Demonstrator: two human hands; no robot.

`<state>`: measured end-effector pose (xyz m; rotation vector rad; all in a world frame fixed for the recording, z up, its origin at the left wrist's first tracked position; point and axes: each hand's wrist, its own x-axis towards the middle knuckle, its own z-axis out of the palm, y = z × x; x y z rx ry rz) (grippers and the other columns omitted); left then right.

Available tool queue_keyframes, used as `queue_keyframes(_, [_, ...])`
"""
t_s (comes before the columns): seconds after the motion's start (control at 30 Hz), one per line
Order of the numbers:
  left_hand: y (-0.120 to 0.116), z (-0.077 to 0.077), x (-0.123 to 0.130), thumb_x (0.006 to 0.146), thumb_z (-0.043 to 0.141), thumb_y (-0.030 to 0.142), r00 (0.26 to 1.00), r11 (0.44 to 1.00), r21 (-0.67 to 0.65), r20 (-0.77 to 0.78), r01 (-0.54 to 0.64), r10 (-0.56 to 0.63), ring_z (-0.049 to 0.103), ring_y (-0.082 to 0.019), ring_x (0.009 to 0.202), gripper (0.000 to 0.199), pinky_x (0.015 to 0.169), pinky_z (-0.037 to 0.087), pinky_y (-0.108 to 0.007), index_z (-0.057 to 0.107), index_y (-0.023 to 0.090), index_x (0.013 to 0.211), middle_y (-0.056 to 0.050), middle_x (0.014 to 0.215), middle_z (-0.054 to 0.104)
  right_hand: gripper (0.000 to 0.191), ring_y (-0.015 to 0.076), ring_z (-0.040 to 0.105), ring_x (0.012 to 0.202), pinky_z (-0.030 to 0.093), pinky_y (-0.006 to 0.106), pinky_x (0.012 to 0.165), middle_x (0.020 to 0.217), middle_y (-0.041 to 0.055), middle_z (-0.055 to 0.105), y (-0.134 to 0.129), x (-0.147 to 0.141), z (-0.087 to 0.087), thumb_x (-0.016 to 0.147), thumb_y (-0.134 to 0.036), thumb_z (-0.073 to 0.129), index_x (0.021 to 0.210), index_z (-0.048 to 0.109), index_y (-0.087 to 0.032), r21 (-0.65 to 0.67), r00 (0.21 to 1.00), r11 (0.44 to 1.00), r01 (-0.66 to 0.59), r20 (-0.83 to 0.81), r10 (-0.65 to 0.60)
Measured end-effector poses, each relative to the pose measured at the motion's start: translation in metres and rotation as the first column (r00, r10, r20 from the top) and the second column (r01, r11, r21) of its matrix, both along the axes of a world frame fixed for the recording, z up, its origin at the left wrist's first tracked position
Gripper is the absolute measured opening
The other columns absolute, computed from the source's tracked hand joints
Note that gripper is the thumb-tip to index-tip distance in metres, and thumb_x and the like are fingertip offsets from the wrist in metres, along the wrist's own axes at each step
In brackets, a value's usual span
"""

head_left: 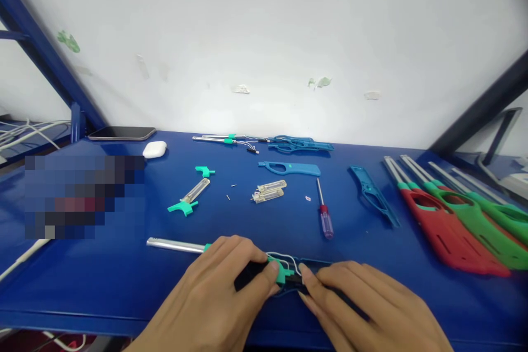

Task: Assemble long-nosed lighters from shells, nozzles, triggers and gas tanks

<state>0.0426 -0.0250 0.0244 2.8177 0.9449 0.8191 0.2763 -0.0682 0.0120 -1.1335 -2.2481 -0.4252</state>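
Observation:
At the front of the blue table, my left hand [231,286] is closed with thumb and finger on a green trigger [281,273] of a long-nosed lighter. A silver lighter tube [177,245] with a green collar sticks out leftward from under that hand. My right hand [367,302] is closed, its thumb and fingertips at a black part [295,279] and a white wire [284,256] beside the trigger. These parts lie at a blue half-shell [317,260], mostly hidden by both hands.
Several lighters with red [449,231] and green handles lie at right, near a blue half-shell [373,193]. A screwdriver [325,217], clear fuel tanks [269,191], small screws [228,197] and loose green triggers [183,207] lie mid-table. A phone [121,133] and white case [154,149] are back left.

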Motion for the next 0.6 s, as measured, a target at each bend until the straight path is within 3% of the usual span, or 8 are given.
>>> queue_keyframes(0.43, [-0.0013,0.0003,-0.002,0.109,0.04,0.015,1.0,1.0,-0.006,-0.016,0.026,-0.026,0.063,-0.018,0.086,0.03,0.078,0.06,-0.032,0.07,0.021,0.111,-0.006,0.103,0.069,0.038,0.0101,0.062,0.059,0.046,0.025,0.055,0.076,-0.0043,0.068,-0.0003,0.0079,-0.0031,0.114,-0.029,0.038,0.089,0.067,-0.024,-0.095,0.998,0.995,-0.026,-0.066,0.02])
queue_keyframes(0.6, [-0.0001,0.002,0.0021,0.11,0.036,0.016,0.999,0.999,0.042,-0.031,0.017,-0.016,0.065,-0.021,0.086,0.035,0.081,0.061,-0.038,0.068,0.016,0.125,-0.006,0.103,0.072,0.038,0.0102,0.062,0.059,0.048,0.024,0.057,0.076,-0.0041,0.068,-0.0003,0.0068,-0.0052,0.113,-0.028,0.041,0.086,0.066,-0.024,-0.118,0.995,0.993,-0.028,-0.103,0.015])
